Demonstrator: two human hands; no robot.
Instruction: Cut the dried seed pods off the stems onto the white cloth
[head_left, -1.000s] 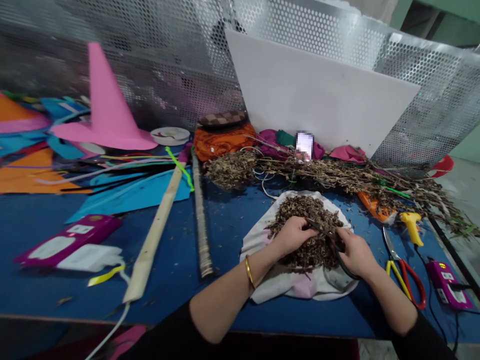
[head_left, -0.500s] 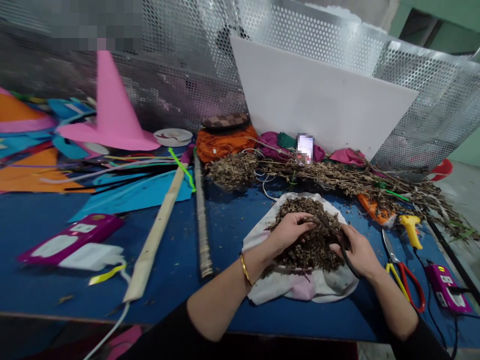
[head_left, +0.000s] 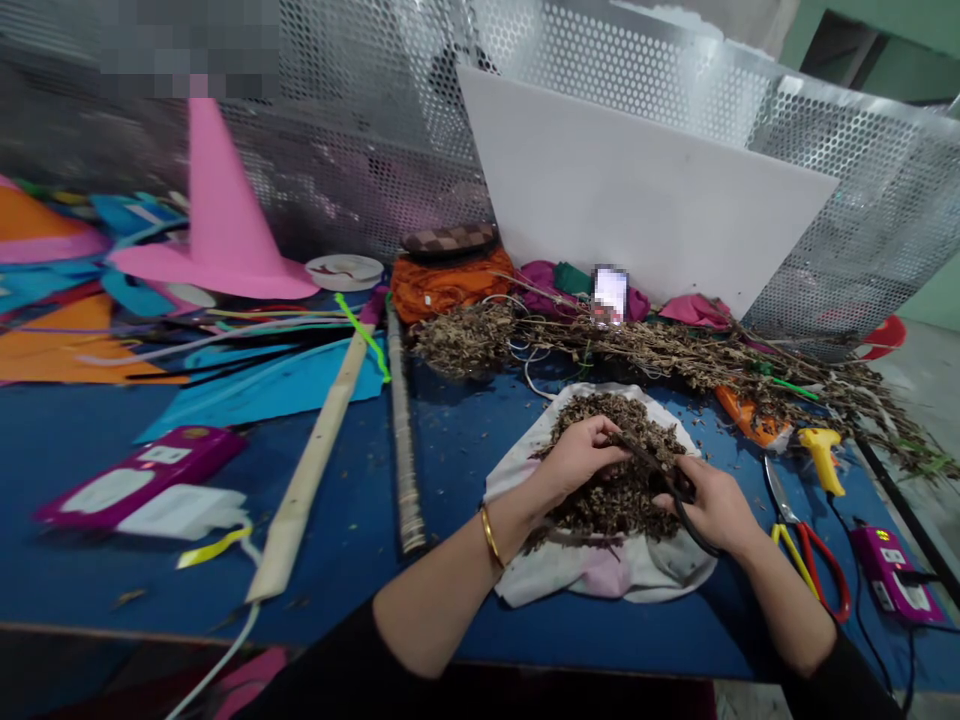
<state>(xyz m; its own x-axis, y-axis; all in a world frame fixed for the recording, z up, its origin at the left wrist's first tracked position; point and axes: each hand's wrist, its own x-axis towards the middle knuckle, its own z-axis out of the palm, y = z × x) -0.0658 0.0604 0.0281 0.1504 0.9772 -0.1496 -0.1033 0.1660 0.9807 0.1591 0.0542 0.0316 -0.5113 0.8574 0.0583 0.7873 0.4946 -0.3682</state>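
A heap of crumbled brown dried plant bits (head_left: pixel 600 512) lies on a white cloth (head_left: pixel 536 570) in front of me. Over the right side of the heap, my right hand (head_left: pixel 716 508) grips dark-handled scissors (head_left: pixel 693 530), blades pointing left. My left hand (head_left: pixel 574 465) is above the heap's left side, thumb and fingers pinched near the blade tips. What sits between those fingers is too small and dark to make out. A gold bangle (head_left: pixel 491 537) circles my left wrist.
Long dried stalks (head_left: pixel 645 345) stretch along the back. Red-and-yellow-handled shears (head_left: pixel 814 560), a yellow glue gun (head_left: pixel 823 460) and a purple device (head_left: pixel 896 575) lie right. Leftward are wooden sticks (head_left: pixel 315 465), a pink cone hat (head_left: pixel 225 220) and another purple device (head_left: pixel 150 480).
The scissors have swung so that their blades show more clearly, reaching toward my left fingertips. My right hand's fingers have shifted slightly leftward; my left hand stays nearly in place.
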